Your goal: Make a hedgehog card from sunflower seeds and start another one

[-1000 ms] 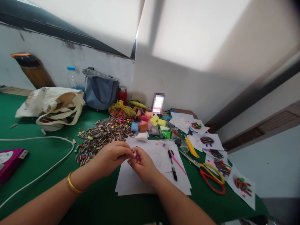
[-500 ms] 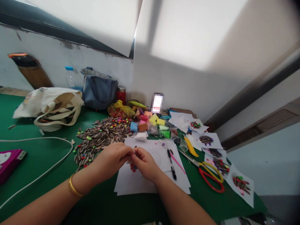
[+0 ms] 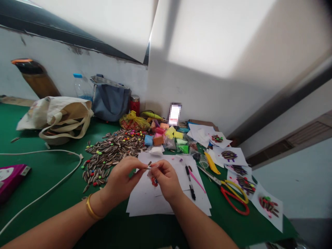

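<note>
Over the white paper [image 3: 141, 204], my right hand [image 3: 168, 180] pinches a small clear plastic bag [image 3: 155, 181] with red and dark bits inside. My left hand [image 3: 125, 175] is closed at the fingertips beside the bag's top, on something thin that I cannot make out. One dark striped seed [image 3: 149, 163] shows just above the fingertips. A faint drawn outline on the paper is partly covered by my right hand. To the right on the sheet lie a black pen [image 3: 190, 182] and a pink stick [image 3: 197, 180].
A heap of sunflower seeds [image 3: 114, 148] with coloured bits spreads at left. Bagged coloured clay [image 3: 158, 140] sits behind the paper. Scissors [image 3: 234, 193], a yellow cutter [image 3: 212, 162] and seed-decorated sheets [image 3: 229, 155] are at right. A white cable [image 3: 52, 188] crosses the left side.
My fingertips have drawn slightly apart, and the left wrist has shifted right. The clear bag has moved a little to the right with my right hand and shows more.
</note>
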`<state>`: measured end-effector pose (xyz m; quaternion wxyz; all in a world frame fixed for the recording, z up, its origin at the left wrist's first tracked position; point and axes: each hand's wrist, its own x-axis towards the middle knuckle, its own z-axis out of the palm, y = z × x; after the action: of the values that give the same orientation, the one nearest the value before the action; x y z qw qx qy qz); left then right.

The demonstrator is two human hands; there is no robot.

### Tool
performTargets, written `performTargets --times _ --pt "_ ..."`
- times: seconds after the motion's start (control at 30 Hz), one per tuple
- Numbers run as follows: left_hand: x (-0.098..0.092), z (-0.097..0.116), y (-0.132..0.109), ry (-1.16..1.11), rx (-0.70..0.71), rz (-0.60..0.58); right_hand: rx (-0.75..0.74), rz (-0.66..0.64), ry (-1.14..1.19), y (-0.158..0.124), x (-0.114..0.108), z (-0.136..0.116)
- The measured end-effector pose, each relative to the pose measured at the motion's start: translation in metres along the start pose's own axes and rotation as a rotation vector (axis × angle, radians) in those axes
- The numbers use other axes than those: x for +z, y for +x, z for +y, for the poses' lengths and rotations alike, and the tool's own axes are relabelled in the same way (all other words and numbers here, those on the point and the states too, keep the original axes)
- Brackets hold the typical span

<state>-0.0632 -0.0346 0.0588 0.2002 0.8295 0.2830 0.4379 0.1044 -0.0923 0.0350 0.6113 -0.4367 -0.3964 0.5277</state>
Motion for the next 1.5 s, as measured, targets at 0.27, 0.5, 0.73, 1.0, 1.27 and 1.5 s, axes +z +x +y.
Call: performTargets --times 0.27,0.5,0.73,1.0,1.27,1.5 --pt "-0.021 -0.061 0.027 0.392 -0.173 -0.461 -0.028 0.012 -0.002 0.007 -0.004 0.005" --pt "-0.023 -0.094 0.078 0.7 -0.226 -0.374 0.022 0.009 -0.029 0.007 -0.002 0.005" --pt "0.005 -0.141 0.132 0.721 -0.342 -0.477 0.031 0.009 -0.006 0.007 -0.004 0.006" --pt "0.008 -0.153 0.129 0.629 -0.37 -0.394 0.048 -0.009 -0.002 0.007 -0.001 0.004" --pt "-0.008 -0.155 0.127 0.307 -0.507 -0.182 0.065 -0.004 0.007 0.008 -0.003 0.003" --pt "-0.025 -0.13 0.11 -0.273 -0.76 0.066 0.061 -0.015 -0.004 0.009 -0.003 0.005"
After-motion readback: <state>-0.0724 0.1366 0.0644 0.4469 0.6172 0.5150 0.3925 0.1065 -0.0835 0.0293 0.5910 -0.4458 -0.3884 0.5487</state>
